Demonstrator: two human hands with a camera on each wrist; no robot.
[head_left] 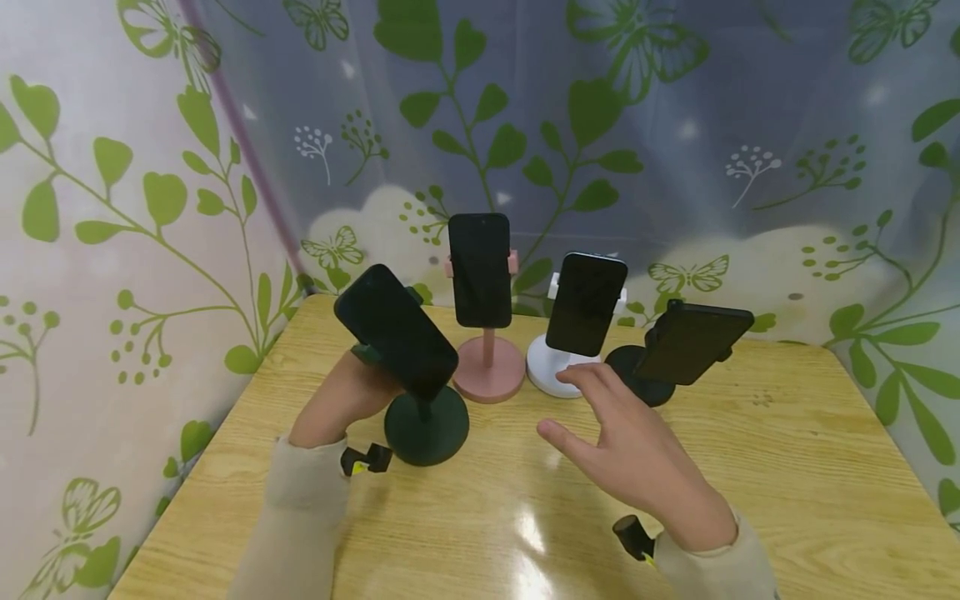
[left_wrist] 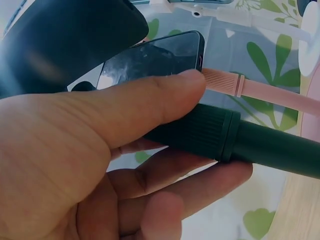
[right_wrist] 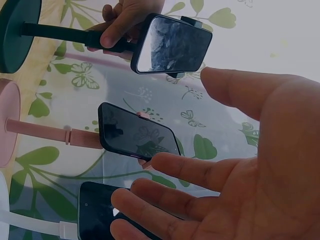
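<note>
Head view: A person in pale sleeves works at a wooden desk (head_left: 795, 467), the left hand (left_wrist: 100, 140) wrapped around the ribbed neck (left_wrist: 207, 132) of a dark green stand (head_left: 427, 442) — a firm grip, thumb on one side and fingers on the other. The stand's round base sits in front of a pink stand (head_left: 489, 382), its phone (head_left: 397, 329) leaning at a slant. The right hand (head_left: 637, 450), its grip wide and holding nothing, hangs near a white stand (head_left: 542, 367), fingers spread. An upright phone (head_left: 481, 271) tops the pink stand, while a slightly tilted handset (head_left: 587, 304) tops the white one. At far right, a black stand (head_left: 628, 368) carries a tilted device (head_left: 696, 343) — all before a backdrop (head_left: 517, 75) of green leaves and butterflies.
</note>
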